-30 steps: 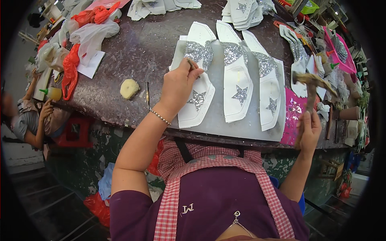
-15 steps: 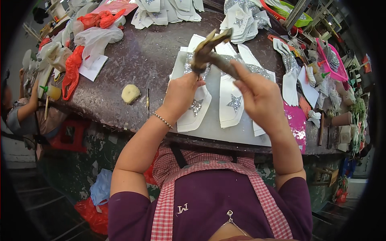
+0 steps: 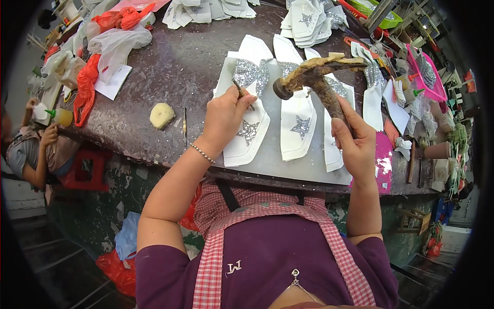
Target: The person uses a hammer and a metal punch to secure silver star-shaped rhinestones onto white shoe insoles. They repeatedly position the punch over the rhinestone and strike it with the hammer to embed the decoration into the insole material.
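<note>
My right hand (image 3: pixel 355 139) is closed round the handle of a worn hammer (image 3: pixel 327 92), its head wrapped in ragged tan material and raised above the work. My left hand (image 3: pixel 225 116) pinches a slim metal punch (image 3: pixel 238 86), tilted over the leftmost white shoe-upper-like piece (image 3: pixel 256 147). That piece carries silver glitter and a star. A second such piece (image 3: pixel 294 147) lies beside it, and a third (image 3: pixel 334 157) is partly under the hammer and right hand. All three rest on a pale, flat board (image 3: pixel 278 171). The punch's lower end is mostly hidden by my fingers.
Left of the board are a yellowish round lump (image 3: pixel 162 116) and another thin tool (image 3: pixel 184 127). Stacks of white pieces (image 3: pixel 306 26) lie at the back. Plastic bags (image 3: pixel 121 49) crowd the left; a pink basket (image 3: pixel 429 77) stands right. Another person (image 3: pixel 36 149) sits far left.
The hammer has swung right, away from my left hand, and its head has turned. My left hand has shifted slightly left, with the punch now showing tilted. The other person's arm has moved.
</note>
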A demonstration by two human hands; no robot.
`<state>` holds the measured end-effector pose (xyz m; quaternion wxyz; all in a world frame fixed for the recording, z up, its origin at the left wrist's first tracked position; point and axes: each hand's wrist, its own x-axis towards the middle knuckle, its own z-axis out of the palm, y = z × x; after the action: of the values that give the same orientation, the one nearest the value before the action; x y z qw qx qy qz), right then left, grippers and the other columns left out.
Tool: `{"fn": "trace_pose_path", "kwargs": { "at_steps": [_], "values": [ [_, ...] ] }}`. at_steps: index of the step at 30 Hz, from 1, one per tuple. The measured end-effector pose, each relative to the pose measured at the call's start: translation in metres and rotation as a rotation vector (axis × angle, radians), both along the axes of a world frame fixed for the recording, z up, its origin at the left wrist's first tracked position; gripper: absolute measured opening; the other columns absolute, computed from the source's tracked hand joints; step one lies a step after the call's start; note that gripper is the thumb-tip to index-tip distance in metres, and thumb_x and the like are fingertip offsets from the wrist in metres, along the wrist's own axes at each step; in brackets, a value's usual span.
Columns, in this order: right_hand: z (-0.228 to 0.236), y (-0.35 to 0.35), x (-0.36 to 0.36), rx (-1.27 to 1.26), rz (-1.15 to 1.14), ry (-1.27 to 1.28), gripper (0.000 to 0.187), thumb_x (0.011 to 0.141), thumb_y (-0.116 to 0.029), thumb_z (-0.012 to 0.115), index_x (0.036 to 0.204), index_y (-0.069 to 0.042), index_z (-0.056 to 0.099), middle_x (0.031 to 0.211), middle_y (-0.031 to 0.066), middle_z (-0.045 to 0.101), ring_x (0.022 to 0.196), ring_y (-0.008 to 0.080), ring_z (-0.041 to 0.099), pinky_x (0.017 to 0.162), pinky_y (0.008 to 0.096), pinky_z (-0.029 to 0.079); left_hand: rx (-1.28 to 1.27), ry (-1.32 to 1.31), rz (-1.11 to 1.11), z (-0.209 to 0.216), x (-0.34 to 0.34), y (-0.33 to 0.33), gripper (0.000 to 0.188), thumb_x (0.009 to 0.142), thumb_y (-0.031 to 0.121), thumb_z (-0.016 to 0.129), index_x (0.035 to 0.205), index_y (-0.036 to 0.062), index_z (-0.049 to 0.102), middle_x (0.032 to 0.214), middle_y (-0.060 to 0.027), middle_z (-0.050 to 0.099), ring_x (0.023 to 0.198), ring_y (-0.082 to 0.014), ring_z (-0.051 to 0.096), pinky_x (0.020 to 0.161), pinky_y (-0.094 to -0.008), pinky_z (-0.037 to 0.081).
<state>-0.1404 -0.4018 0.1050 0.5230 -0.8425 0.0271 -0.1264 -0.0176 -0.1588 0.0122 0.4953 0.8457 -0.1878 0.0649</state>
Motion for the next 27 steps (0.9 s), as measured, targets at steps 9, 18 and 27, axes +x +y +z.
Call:
{"fn": "trace_pose_path", "kwargs": {
  "at_steps": [9, 18, 27],
  "values": [
    [0.024, 0.012, 0.012, 0.139, 0.104, -0.224, 0.044, 0.096, -0.006, 0.063, 0.139, 0.0, 0.055, 0.086, 0.001, 0.064, 0.068, 0.0031, 0.048, 0.061, 0.0177, 0.038, 0.002, -0.026, -0.028, 0.002, -0.001, 0.0, 0.016, 0.092, 0.016, 0.068, 0.092, 0.0003, 0.067, 0.079, -0.0126, 0.072, 0.072, -0.0204, 0.072, 0.063, -0.0302, 0.053],
    [0.038, 0.035, 0.02, -0.707, 0.119, -0.17, 0.049, 0.088, -0.003, 0.065, 0.135, -0.013, 0.061, 0.092, 0.0175, 0.07, 0.073, 0.0297, 0.067, 0.066, 0.0322, 0.052, 0.174, -0.288, -0.082, 0.003, -0.006, -0.006, 0.02, 0.094, 0.019, 0.065, 0.094, 0.0019, 0.055, 0.075, -0.0143, 0.067, 0.065, -0.0341, 0.066, 0.058, -0.0414, 0.052],
    [0.015, 0.003, -0.003, -0.092, -0.002, -0.053, 0.042, 0.093, -0.006, 0.064, 0.135, -0.002, 0.059, 0.092, 0.0052, 0.07, 0.075, 0.006, 0.054, 0.069, 0.0219, 0.046, -0.026, 0.017, -0.055, 0.004, -0.012, 0.0, 0.016, 0.096, 0.014, 0.064, 0.092, -0.0013, 0.063, 0.079, -0.0121, 0.072, 0.077, -0.0176, 0.074, 0.066, -0.03, 0.056]
  ]
}}
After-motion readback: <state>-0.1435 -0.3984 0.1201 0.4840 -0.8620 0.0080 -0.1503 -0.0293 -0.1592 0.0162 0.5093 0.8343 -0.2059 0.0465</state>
